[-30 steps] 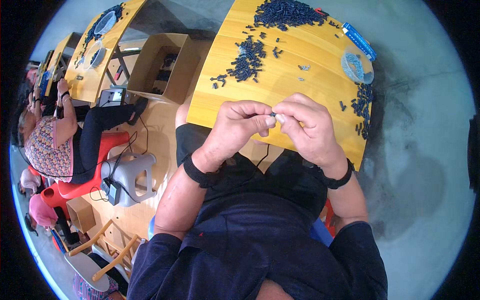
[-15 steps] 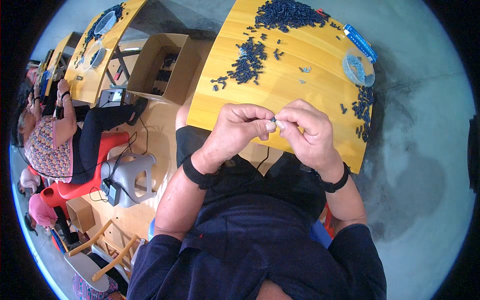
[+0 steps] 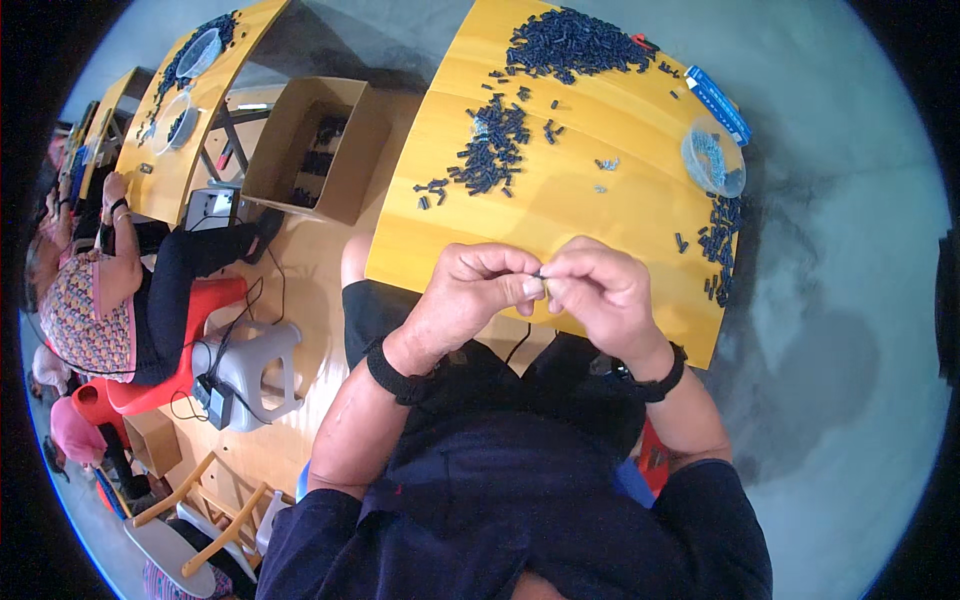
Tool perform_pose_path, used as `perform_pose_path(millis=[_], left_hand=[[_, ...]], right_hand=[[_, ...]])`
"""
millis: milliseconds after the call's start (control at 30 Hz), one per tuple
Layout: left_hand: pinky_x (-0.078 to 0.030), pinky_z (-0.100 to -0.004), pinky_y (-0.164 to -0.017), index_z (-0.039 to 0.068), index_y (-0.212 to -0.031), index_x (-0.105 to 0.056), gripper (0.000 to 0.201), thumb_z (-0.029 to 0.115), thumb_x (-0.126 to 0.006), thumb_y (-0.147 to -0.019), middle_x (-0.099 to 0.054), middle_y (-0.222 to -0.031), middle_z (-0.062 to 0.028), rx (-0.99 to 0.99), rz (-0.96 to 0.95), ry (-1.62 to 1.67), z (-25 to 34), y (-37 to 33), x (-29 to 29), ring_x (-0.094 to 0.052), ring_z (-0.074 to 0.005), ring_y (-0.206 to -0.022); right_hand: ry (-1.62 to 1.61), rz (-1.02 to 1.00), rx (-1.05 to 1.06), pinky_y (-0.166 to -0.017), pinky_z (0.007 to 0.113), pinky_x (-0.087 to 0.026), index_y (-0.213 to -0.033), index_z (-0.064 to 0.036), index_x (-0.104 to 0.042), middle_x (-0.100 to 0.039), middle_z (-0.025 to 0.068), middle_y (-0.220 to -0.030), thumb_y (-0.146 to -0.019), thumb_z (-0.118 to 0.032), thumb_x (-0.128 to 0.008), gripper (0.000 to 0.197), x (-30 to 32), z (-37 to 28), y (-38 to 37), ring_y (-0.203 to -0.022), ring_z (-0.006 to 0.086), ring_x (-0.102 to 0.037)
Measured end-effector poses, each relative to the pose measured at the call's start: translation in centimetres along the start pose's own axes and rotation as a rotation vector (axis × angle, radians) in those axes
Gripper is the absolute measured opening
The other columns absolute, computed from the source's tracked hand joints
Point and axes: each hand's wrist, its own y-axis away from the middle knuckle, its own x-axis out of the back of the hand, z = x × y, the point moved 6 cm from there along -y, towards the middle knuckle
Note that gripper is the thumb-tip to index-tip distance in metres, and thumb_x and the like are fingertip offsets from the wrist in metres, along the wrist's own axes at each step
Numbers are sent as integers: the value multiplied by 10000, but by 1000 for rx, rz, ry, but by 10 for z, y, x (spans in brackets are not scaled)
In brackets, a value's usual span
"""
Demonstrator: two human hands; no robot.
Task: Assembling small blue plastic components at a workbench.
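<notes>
My left hand (image 3: 465, 297) and my right hand (image 3: 602, 292) meet fingertip to fingertip over the near edge of the yellow table (image 3: 590, 225). Pinched between both thumbs and forefingers is a small black piece (image 3: 540, 276), mostly covered by the fingers. It resembles the short black cylindrical pieces on the table, heaped in a big pile (image 3: 575, 42) at the far side and a looser pile (image 3: 490, 155) at the left. A few small silvery pieces (image 3: 606, 164) lie near the middle. On the right stands a clear round tub (image 3: 713, 158) with small light-coloured pieces inside.
More black pieces (image 3: 718, 245) are scattered along the right edge, below a blue box (image 3: 718, 105). An open cardboard box (image 3: 310, 150) stands left of the table. Further left, a person (image 3: 95, 305) sits at another table (image 3: 205, 115), beside a grey stool (image 3: 258, 365).
Both hands sit slightly lower in the picture, still pinching the small piece. The table and its piles have shifted a little in view. The seated person's arm at the left has moved slightly.
</notes>
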Motion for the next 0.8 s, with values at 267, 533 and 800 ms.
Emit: perform_pose_path(millis=[267,533,800], left_hand=[[-500,-245,-685,-13,-928,-647,98,40,-643,-846,-651,-823,-55,-64,93,-43,9,-11,13,-605,-115,-715],[-499,-239,-685,-7,-936,-651,101,17,-645,-839,-653,-833,-49,-32,163,-46,-15,-8,33,-603,-107,-720],[-500,-236,-686,-15,-939,-648,103,10,-641,-840,-653,-840,-44,-3,174,-52,-19,-10,33,-603,-102,-731]], right_hand=[[406,247,-292,-564,309,-486,-836,1,-605,-610,119,-660,-840,-55,-534,90,63,130,-80,-597,203,-614],[817,274,-126,-674,443,-498,-857,-13,-620,-633,223,-768,-766,-51,-582,106,82,150,-118,-754,397,-617],[907,116,-95,-705,468,-486,-874,-12,-631,-633,228,-821,-767,-69,-586,129,75,147,-142,-794,409,-605]])
